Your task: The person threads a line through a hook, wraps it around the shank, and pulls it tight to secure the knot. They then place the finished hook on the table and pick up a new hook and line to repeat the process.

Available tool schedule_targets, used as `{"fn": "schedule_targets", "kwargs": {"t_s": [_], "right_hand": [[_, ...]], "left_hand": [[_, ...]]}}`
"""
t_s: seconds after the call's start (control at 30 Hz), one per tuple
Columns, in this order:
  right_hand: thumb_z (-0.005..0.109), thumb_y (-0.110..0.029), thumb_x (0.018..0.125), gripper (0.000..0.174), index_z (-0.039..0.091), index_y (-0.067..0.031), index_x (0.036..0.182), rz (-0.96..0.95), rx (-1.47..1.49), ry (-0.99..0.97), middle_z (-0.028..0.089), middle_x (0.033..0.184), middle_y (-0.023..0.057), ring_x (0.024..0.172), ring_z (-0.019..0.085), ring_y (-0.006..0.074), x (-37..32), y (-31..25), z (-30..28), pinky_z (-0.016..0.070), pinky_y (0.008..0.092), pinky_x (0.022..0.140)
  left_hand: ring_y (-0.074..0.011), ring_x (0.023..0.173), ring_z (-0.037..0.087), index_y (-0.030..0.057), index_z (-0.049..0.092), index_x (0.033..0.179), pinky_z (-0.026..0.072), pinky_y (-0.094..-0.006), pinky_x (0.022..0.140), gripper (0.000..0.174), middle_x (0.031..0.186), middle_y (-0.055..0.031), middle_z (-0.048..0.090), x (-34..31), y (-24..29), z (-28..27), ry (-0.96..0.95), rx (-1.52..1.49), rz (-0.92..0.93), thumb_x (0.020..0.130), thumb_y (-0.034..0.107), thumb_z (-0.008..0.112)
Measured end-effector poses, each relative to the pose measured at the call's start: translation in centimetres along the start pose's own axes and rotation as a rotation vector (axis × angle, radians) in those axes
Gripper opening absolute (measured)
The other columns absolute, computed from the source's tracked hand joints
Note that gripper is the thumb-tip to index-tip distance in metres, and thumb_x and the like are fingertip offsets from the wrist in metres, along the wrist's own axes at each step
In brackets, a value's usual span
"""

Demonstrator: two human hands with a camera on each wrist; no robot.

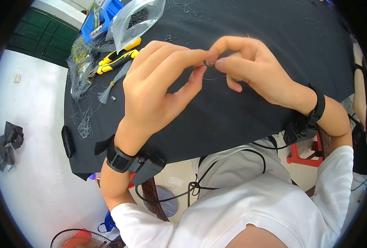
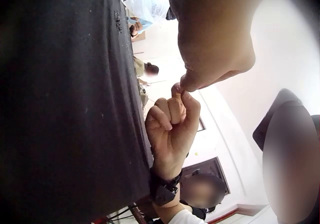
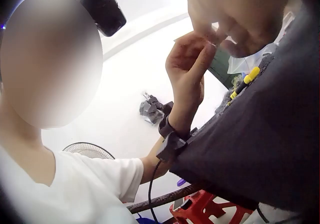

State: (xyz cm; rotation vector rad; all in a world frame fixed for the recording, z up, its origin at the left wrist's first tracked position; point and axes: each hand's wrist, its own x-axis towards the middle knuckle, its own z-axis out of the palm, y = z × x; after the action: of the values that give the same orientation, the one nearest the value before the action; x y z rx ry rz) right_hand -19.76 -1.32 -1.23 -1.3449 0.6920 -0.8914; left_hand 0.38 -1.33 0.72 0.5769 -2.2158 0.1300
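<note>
Both hands meet fingertip to fingertip above the dark cloth. The left hand (image 1: 156,82) pinches a tiny piece (image 1: 209,64) between thumb and index finger. From the other side the right hand (image 1: 255,68) pinches at the same spot, its other fingers curled. A thin grey thread (image 1: 216,78) runs below the fingertips. In the left wrist view the right hand (image 2: 172,124) touches the left hand (image 2: 215,44) at the fingertips; the piece is too small to make out there. The right wrist view shows the left hand (image 3: 190,69) against the right hand (image 3: 245,19).
On the black cloth (image 1: 183,132) lie yellow-handled pliers (image 1: 117,62), a bundle of grey threads (image 1: 117,80), tangled threads (image 1: 84,124), a clear plastic bag (image 1: 123,29) and a blue bin (image 1: 105,18). A black case (image 1: 68,141) lies by the left edge.
</note>
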Motion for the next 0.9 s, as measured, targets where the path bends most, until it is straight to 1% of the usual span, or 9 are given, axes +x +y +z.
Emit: {"fn": "schedule_targets", "kwargs": {"t_s": [0.07,0.17,0.27,0.37,0.47,0.57,0.67,0.77,0.9], "right_hand": [[0.060,-0.019,0.083,0.021,0.061,0.0010,0.089,-0.006,-0.025,-0.027,0.060,0.074,0.0042,0.053,0.048,0.0053,0.0,-0.1,0.0,0.0366,0.0188,0.049],[0.058,-0.019,0.084,0.021,0.061,0.0010,0.089,-0.013,-0.009,-0.015,0.061,0.082,0.0055,0.057,0.048,0.0057,0.0,0.1,0.2,0.0387,0.0190,0.051],[0.056,-0.019,0.085,0.020,0.062,0.0007,0.088,-0.007,-0.034,-0.056,0.062,0.084,0.0052,0.059,0.049,0.0059,0.1,0.1,-0.1,0.0400,0.0191,0.053],[0.056,-0.018,0.085,0.018,0.061,-0.0004,0.084,-0.024,-0.031,-0.049,0.061,0.083,0.0046,0.060,0.049,0.0056,0.2,0.1,0.0,0.0400,0.0190,0.053],[0.054,-0.016,0.086,0.016,0.059,-0.0012,0.083,-0.061,-0.061,-0.063,0.060,0.080,0.0040,0.058,0.048,0.0052,0.2,0.3,0.0,0.0388,0.0187,0.053],[0.053,-0.014,0.086,0.014,0.057,-0.0013,0.084,-0.053,-0.113,-0.055,0.058,0.078,0.0030,0.056,0.047,0.0050,-0.1,-0.2,0.1,0.0372,0.0187,0.052],[0.052,-0.014,0.086,0.013,0.057,-0.0012,0.087,-0.101,-0.114,-0.044,0.058,0.077,0.0026,0.054,0.047,0.0050,-0.2,-0.5,0.3,0.0360,0.0186,0.051],[0.052,-0.014,0.086,0.014,0.057,-0.0014,0.087,-0.119,-0.094,-0.042,0.058,0.078,0.0023,0.055,0.048,0.0048,-0.1,-0.5,0.1,0.0366,0.0185,0.051],[0.053,-0.016,0.087,0.015,0.059,-0.0015,0.088,-0.027,-0.100,-0.026,0.059,0.079,0.0018,0.056,0.048,0.0045,0.4,0.3,0.0,0.0377,0.0185,0.051]], "left_hand": [[-0.0165,0.070,0.060,0.0037,0.067,0.085,0.0452,-0.0263,0.067,0.025,0.076,-0.0048,0.064,0.1,0.1,-0.1,0.009,0.013,-0.011,0.063,-0.007,0.069],[-0.0177,0.072,0.060,0.0038,0.067,0.083,0.0452,-0.0268,0.067,0.023,0.078,-0.0056,0.063,0.0,0.2,-0.2,-0.028,0.027,-0.015,0.062,-0.007,0.068],[-0.0185,0.071,0.059,0.0038,0.066,0.082,0.0452,-0.0269,0.067,0.022,0.078,-0.0056,0.063,0.0,0.0,-0.1,-0.006,0.014,-0.038,0.063,-0.007,0.068],[-0.0202,0.070,0.057,0.0056,0.065,0.077,0.0459,-0.0284,0.061,0.020,0.075,-0.0037,0.061,-0.1,-0.2,0.3,0.041,0.009,-0.046,0.061,-0.004,0.069],[-0.0193,0.069,0.057,0.0050,0.064,0.077,0.0461,-0.0278,0.060,0.018,0.075,-0.0037,0.062,-0.3,0.0,0.5,0.037,-0.058,-0.135,0.061,-0.004,0.069],[-0.0165,0.067,0.057,0.0057,0.064,0.077,0.0456,-0.0264,0.058,0.018,0.074,-0.0027,0.062,-0.2,0.4,0.6,0.051,-0.079,-0.184,0.062,-0.004,0.068],[-0.0136,0.065,0.056,0.0065,0.064,0.079,0.0448,-0.0247,0.056,0.019,0.074,-0.0018,0.062,-0.1,0.6,0.3,0.044,-0.080,-0.260,0.063,-0.003,0.068],[-0.0130,0.064,0.055,0.0068,0.065,0.080,0.0442,-0.0241,0.057,0.019,0.073,-0.0015,0.062,0.2,0.3,0.3,0.050,-0.112,-0.303,0.064,-0.002,0.067],[-0.0128,0.063,0.054,0.0065,0.065,0.082,0.0437,-0.0245,0.058,0.017,0.073,-0.0017,0.063,-0.7,-0.5,0.9,0.015,-0.186,-0.366,0.066,-0.001,0.067]]}}
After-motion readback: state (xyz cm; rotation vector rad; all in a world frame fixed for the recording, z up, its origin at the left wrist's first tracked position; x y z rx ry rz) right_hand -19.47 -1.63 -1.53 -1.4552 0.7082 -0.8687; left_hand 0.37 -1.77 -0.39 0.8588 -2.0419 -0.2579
